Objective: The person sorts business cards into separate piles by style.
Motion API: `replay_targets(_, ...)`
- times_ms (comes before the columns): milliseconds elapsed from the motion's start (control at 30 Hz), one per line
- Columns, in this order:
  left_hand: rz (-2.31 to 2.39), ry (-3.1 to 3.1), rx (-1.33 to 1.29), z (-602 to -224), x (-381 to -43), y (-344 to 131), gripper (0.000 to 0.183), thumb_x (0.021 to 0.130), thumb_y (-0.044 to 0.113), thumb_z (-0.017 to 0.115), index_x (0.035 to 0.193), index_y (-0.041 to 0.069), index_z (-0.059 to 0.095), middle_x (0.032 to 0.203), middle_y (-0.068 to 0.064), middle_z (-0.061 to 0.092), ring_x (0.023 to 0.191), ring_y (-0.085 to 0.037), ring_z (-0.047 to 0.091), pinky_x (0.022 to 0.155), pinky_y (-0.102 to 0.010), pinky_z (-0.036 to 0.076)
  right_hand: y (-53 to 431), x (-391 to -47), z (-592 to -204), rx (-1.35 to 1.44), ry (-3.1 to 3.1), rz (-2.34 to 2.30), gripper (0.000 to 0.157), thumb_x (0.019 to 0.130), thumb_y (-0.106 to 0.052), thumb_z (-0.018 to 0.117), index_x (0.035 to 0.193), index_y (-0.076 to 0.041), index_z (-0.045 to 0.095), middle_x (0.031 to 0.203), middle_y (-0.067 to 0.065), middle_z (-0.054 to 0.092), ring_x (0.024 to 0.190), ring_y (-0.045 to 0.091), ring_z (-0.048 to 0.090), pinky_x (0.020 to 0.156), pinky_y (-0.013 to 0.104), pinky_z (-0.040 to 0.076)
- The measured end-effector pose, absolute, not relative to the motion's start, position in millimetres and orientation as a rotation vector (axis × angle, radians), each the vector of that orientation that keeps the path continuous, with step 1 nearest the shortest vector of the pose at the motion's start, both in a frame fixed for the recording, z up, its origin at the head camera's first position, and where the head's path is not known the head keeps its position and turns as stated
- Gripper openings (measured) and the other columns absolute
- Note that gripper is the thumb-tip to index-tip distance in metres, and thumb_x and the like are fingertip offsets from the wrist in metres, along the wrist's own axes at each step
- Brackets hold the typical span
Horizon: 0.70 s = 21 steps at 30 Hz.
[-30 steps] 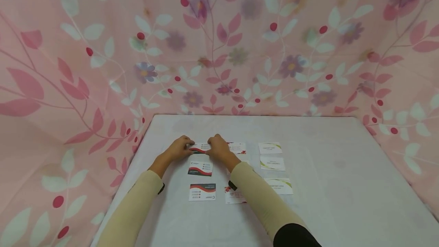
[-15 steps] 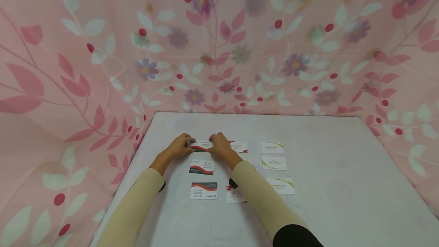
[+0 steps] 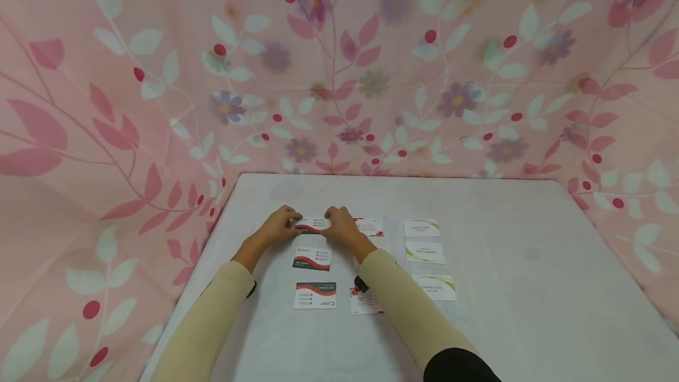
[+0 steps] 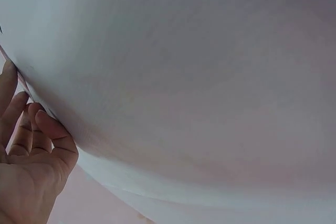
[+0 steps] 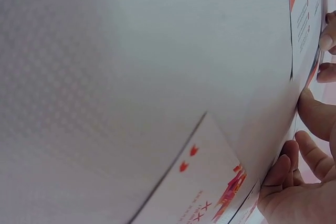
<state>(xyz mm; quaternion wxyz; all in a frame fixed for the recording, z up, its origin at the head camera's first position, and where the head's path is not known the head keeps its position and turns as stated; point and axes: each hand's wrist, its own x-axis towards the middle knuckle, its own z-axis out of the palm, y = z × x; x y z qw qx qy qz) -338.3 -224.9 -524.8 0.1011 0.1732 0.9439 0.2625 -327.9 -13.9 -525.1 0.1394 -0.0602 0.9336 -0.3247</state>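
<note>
A white business card with a red and dark wave (image 3: 312, 226) lies flat at the far end of the left column. My left hand (image 3: 277, 227) holds its left edge, thumb and fingertips at the corners. At the right edge my right hand (image 3: 343, 229) does the same, fingers bent. In the left wrist view, the left hand (image 4: 37, 166) shows curled fingers against the card's thin edge. The right wrist view has the right hand (image 5: 310, 192) at the card's edge. Two matching cards, one middle (image 3: 312, 259) and one near (image 3: 315, 295), lie below it.
White cards with red flowers form a middle column, with a far card (image 3: 369, 227) and a near card (image 3: 365, 301); the right forearm covers part of it. Green-trimmed cards (image 3: 424, 252) make a right column. The white tabletop (image 3: 509, 287) meets a pink floral curtain (image 3: 339, 75).
The head view has shifted slightly. Both hands stay at the far left card, and the right fingers have shifted only a little. The other cards keep their places.
</note>
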Motion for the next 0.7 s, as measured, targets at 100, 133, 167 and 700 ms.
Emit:
replay_targets(100,0.788,2.780,0.511,-525.8,-338.9,-225.3,0.043,0.089,0.016,0.074,0.129,0.002,0.063,0.124,-0.018,0.055,0.102,-0.028,0.053,0.092,-0.043,0.046,-13.3,-326.7,-524.1,-0.157,2.684,-0.958,0.049,0.088,-0.027,0.075,0.131,-0.011,0.057,0.119,0.009,0.051,0.108,0.024,0.050,0.100,0.040,0.045)
replay_targets(133,0.786,2.781,0.513,-526.3,-339.3,-225.6,0.043,0.089,0.017,0.074,0.129,0.002,0.064,0.124,-0.017,0.055,0.102,-0.028,0.053,0.092,-0.042,0.046,-13.1,-326.4,-524.1,-0.152,2.679,-0.964,0.049,0.088,-0.027,0.075,0.131,-0.011,0.056,0.119,0.009,0.051,0.108,0.024,0.050,0.100,0.041,0.045)
replay_targets(167,0.785,2.784,0.518,-526.7,-339.6,-226.0,0.043,0.089,0.017,0.074,0.128,0.002,0.064,0.124,-0.017,0.055,0.102,-0.028,0.053,0.092,-0.043,0.046,-13.1,-326.7,-524.3,-0.149,2.677,-0.966,0.049,0.088,-0.027,0.075,0.131,-0.011,0.056,0.119,0.009,0.051,0.108,0.024,0.050,0.100,0.041,0.045)
replay_targets(700,0.781,2.783,0.493,-527.0,-338.9,-224.3,0.042,0.090,0.014,0.072,0.129,0.003,0.063,0.126,-0.017,0.054,0.103,-0.028,0.053,0.093,-0.043,0.046,-13.2,-324.7,-524.9,-0.123,2.654,-1.010,0.051,0.088,-0.025,0.075,0.133,-0.011,0.054,0.119,0.010,0.049,0.109,0.026,0.050,0.101,0.042,0.045)
